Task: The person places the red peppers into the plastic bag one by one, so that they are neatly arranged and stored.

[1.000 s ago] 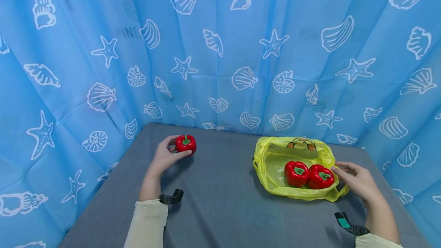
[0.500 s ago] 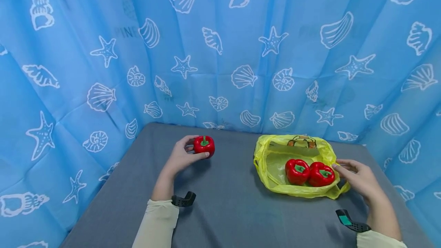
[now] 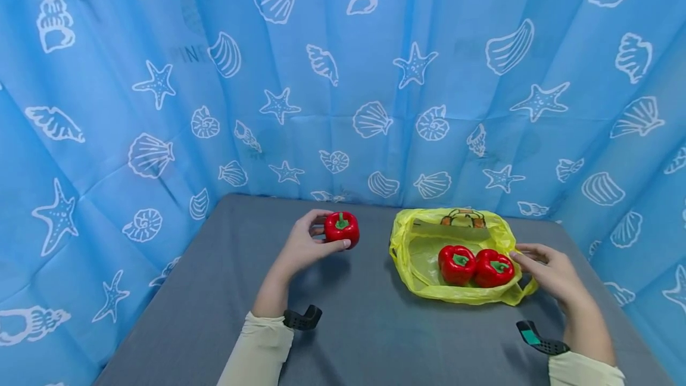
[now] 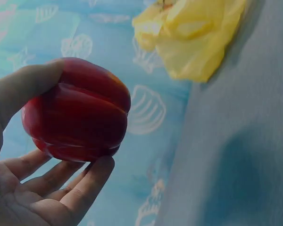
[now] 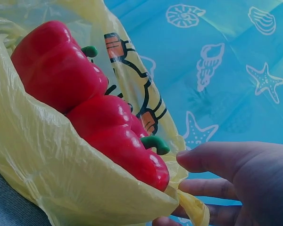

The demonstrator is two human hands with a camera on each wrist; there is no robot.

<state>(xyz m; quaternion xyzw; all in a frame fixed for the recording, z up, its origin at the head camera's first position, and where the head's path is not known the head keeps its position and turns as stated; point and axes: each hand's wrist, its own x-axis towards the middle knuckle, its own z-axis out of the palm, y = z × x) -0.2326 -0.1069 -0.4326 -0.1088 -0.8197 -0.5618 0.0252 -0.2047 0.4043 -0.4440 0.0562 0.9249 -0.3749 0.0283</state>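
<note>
My left hand (image 3: 306, 246) holds a red bell pepper (image 3: 342, 229) with a green stem, raised above the table. In the left wrist view the thumb presses one side of that pepper (image 4: 78, 113) and the fingertips support the other. A yellow plastic bag (image 3: 426, 293) lies with its mouth spread, and two more red bell peppers (image 3: 457, 265) sit side by side inside it. At the bag's right rim, my right hand (image 3: 554, 273) pinches the plastic between thumb and fingers. The right wrist view shows a bunched bit of bag (image 5: 194, 207) among those fingers.
A grey cloth-covered table (image 3: 370, 338) spreads beneath both hands. Behind it and along both sides hangs a blue curtain (image 3: 343, 88) with white shells and starfish. The bag stands near the table's back right.
My left hand has carried the bell pepper rightward, closer to the yellow bag. My right hand stays at the bag's rim, and the two peppers inside lie as before.
</note>
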